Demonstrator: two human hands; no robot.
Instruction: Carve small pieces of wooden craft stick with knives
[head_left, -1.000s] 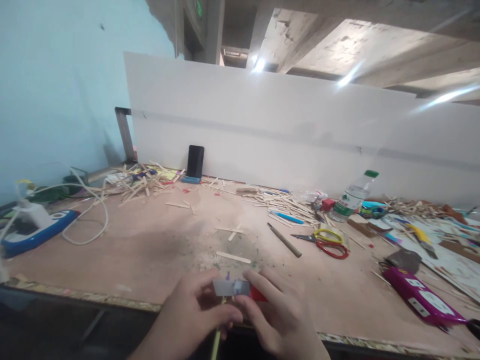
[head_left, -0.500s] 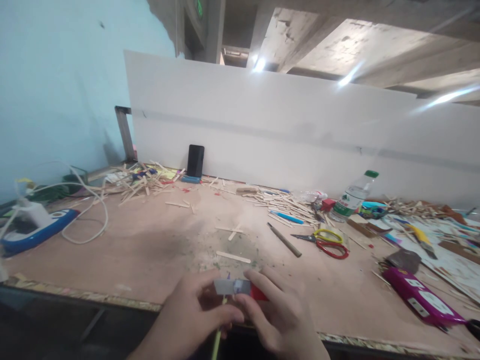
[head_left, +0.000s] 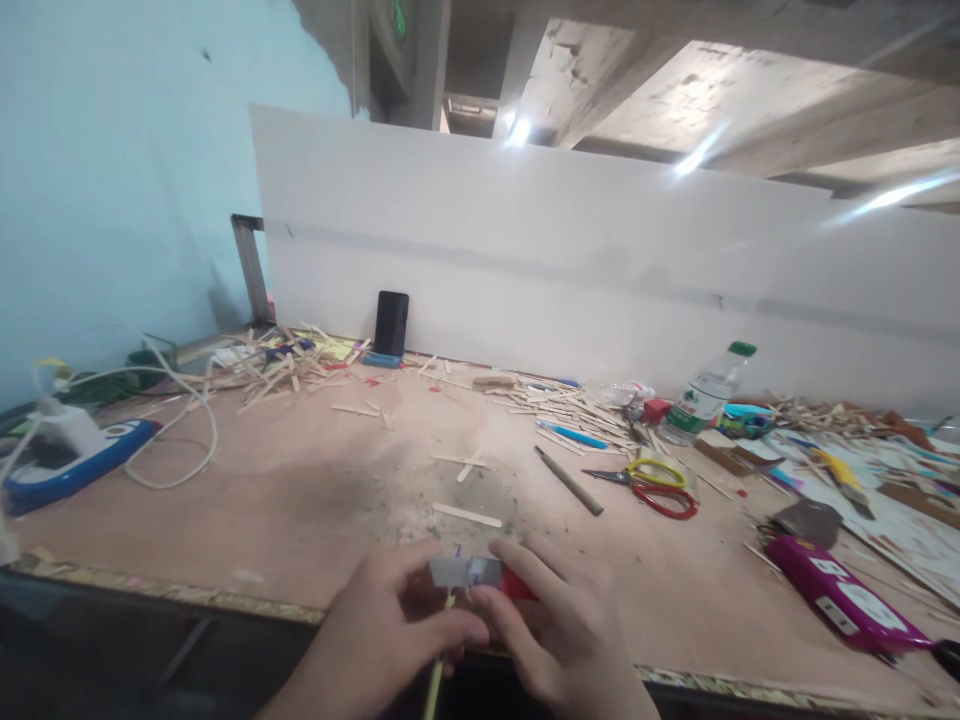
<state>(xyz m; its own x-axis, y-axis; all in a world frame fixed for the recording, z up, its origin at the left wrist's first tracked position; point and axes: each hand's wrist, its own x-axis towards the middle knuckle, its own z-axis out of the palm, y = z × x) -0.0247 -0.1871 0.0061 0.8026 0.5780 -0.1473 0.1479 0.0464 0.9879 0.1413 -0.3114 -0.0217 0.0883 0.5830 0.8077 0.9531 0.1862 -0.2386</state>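
Over the table's front edge, my left hand (head_left: 379, 625) is closed around a thin yellow-green stick (head_left: 433, 688), which slants down toward me. A small purple point shows at the stick's far side, just beyond a flat grey piece (head_left: 448, 572). My right hand (head_left: 559, 620) pinches this grey piece between thumb and fingers. A red part (head_left: 517, 585) shows beneath the right fingers, at the grey piece's right end; whether they are one object I cannot tell. The left fingertips are partly hidden behind the grey piece. Single wooden craft sticks (head_left: 466, 515) lie beyond my hands.
To the right lie a brown rod (head_left: 568, 480), scissors (head_left: 660, 485) and a purple pouch-like item (head_left: 844, 595). A bottle (head_left: 701, 400) stands behind them, near piled craft sticks (head_left: 574, 408). A phone (head_left: 391, 322) leans at the back; a blue-edged power strip (head_left: 82, 475) with a cable sits left.
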